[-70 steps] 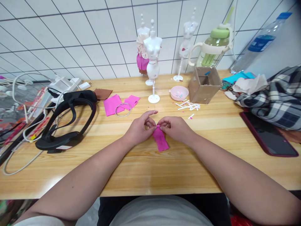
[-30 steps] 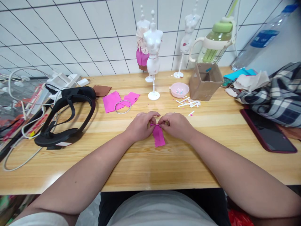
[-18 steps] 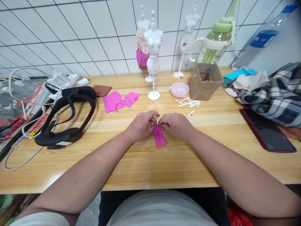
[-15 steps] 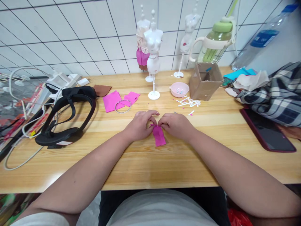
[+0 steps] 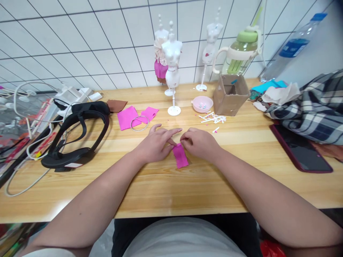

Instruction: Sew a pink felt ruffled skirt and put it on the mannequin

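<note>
A small strip of magenta fabric lies on the wooden table between both hands, its top edge folded or gathered. My left hand holds the strip's upper left corner between thumb and a finger, while the index finger stretches out above the cloth. At the upper right corner, my right hand pinches the fabric with its fingers curled in. Whether a needle or pin is between the right fingertips cannot be made out.
Behind the hands stand white mini dress forms, one dressed. Magenta pieces and a metal hoop lie left, beside a black headset strap. A pink bowl, cardboard box, white scraps and a phone are right.
My left hand has opened out somewhat, its index finger lifting and straightening away from the cloth. The right hand stays at its corner. The view has tilted slightly upward.
</note>
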`<state>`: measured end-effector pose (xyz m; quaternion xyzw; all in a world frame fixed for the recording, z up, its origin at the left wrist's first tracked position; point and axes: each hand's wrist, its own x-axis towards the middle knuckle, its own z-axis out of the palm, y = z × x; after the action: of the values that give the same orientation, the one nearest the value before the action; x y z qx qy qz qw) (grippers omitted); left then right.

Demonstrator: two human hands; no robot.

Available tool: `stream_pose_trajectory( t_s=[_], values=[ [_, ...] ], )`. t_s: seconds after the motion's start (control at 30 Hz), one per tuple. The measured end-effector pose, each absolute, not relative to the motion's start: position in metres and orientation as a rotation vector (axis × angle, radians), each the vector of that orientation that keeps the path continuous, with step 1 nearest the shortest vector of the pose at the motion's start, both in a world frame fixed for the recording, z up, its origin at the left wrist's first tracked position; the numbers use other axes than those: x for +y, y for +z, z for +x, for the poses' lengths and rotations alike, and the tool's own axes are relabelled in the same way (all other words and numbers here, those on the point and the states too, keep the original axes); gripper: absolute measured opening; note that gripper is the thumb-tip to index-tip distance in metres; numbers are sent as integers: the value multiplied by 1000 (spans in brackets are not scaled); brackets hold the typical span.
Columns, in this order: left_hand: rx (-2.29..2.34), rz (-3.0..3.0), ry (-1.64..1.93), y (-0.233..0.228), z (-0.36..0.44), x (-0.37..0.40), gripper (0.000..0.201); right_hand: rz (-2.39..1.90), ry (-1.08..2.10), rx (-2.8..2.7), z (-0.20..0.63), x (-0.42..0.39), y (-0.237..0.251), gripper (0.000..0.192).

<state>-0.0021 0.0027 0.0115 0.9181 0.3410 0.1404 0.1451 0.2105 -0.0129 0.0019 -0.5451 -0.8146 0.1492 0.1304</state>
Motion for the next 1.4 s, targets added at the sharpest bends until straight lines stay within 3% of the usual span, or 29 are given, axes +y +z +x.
stream_pose_trajectory(
  t_s=[0.17,0.4,0.53,0.63,0.8,0.93,1.03,1.2,1.3,1.4],
  values=[
    [981,2518,565,1,-4,6,66,-1562,509,-2355,206,-13,1,14],
    [1250,2271,1070,-2,-8,14,61,-1543,638,-2083,219,-7,1,7],
    [1276,2097,1274,-7,-14,20,59,-1411,321,-1803,227,-4,3,14],
    [1306,2022,1385,-9,-16,22,63,-1270,166,-2006,227,-3,3,14],
    [1171,2152,1181,-2,-11,13,74,-1112,237,-2571,222,-2,1,12],
    [1112,2407,764,2,0,1,84,-1109,342,-2577,224,0,0,9],
    [1104,2496,590,-1,8,-4,79,-1130,439,-2523,227,0,-2,7],
    [1131,2534,574,-6,13,-4,61,-1181,494,-2486,227,-3,-1,8],
    [1148,2518,565,-6,13,-4,62,-1280,492,-2444,225,-7,3,25],
    [1142,2494,533,-4,12,-4,68,-1310,430,-2508,223,-8,4,22]
  ],
)
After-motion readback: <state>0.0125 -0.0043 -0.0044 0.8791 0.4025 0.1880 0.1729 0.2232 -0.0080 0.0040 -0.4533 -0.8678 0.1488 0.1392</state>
